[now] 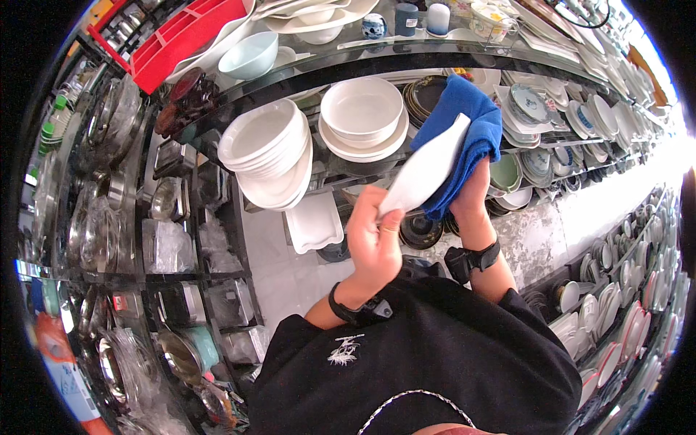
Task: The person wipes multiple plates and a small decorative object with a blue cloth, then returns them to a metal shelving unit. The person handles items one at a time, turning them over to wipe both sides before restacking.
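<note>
A white ceramic dish [427, 166], seen nearly edge-on and tilted, is gripped at its lower end by my left hand [376, 239], thumb on the near side. Against its right side lies a folded blue cloth [462, 128], which my right hand [474, 187] holds from behind and below; most of those fingers are hidden. Beyond my left hand, a stack of white bowls [361, 106] rests on white plates [375, 152] on the glass shelf. Further left stands a taller stack of white oval dishes [263, 136].
A wavy-edged white dish [314, 222] lies lower down. Above are a pale blue bowl [250, 55], a red divided tray [187, 41] and a shelf edge [435, 57]. Plastic-wrapped metalware [168, 247] fills racks at left; patterned plates [530, 103] and racked dishes [603, 304] stand at right.
</note>
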Motion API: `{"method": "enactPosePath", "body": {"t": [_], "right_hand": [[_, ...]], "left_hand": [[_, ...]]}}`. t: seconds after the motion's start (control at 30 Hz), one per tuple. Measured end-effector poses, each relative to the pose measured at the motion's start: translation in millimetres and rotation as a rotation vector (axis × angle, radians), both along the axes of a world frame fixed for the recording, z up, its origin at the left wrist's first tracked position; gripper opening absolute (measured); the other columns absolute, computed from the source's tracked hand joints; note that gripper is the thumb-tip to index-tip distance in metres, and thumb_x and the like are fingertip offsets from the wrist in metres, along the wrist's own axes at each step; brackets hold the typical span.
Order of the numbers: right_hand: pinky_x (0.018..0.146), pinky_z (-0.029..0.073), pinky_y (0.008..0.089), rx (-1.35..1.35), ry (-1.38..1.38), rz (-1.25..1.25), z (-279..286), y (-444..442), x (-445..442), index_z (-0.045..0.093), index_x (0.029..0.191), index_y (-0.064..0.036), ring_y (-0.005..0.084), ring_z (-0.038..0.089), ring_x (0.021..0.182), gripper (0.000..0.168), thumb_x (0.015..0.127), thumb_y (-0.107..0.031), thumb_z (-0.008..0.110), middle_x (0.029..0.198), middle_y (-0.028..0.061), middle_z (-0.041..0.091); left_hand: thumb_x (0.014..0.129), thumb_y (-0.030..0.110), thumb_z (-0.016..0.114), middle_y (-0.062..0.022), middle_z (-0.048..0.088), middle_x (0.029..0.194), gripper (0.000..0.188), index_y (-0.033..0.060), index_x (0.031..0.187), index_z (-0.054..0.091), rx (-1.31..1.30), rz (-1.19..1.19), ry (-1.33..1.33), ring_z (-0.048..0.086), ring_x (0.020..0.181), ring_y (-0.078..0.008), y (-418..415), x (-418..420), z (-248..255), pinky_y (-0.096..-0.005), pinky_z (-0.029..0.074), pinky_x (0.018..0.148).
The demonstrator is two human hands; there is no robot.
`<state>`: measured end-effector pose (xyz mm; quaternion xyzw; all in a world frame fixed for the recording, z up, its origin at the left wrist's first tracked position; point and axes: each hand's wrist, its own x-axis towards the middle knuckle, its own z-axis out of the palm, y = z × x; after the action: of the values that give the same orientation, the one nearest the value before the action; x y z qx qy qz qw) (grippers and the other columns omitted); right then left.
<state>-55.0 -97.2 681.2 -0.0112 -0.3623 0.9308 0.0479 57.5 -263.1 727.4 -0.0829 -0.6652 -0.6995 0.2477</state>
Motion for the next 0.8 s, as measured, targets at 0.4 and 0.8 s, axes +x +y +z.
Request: {"method": "enactPosePath", "body": {"t": [0.4, 0.8], "right_hand": [[0.092, 0.050, 0.0295, 0.370, 0.070, -0.025, 32, -35, 46, 0.064, 0.123, -0.001, 0.0128, 0.063, 0.098, 0.039, 0.085, -0.007, 0.070, 0.108, 0.0032, 0.070], [0.077, 0.057, 0.0390, 1.275, 1.315, -0.382, 34, -29, 79, 0.071, 0.103, -0.004, 0.0251, 0.070, 0.076, 0.040, 0.073, -0.029, 0.072, 0.087, 0.0084, 0.073]], "left_hand": [[0.105, 0.029, 0.057, -0.0120, 0.053, 0.146, 0.055, -0.0047, 0.146, 0.043, 0.603, -0.088, -0.258, 0.048, 0.134, -0.0225, -58, -7, -26, -0.0408, 0.033, 0.116], [0.107, 0.037, 0.035, -0.0186, 0.057, 0.140, 0.053, 0.0007, 0.146, 0.044, 1.048, -0.516, -0.191, 0.059, 0.126, -0.0316, -36, -12, -69, -0.0461, 0.048, 0.108]]}}
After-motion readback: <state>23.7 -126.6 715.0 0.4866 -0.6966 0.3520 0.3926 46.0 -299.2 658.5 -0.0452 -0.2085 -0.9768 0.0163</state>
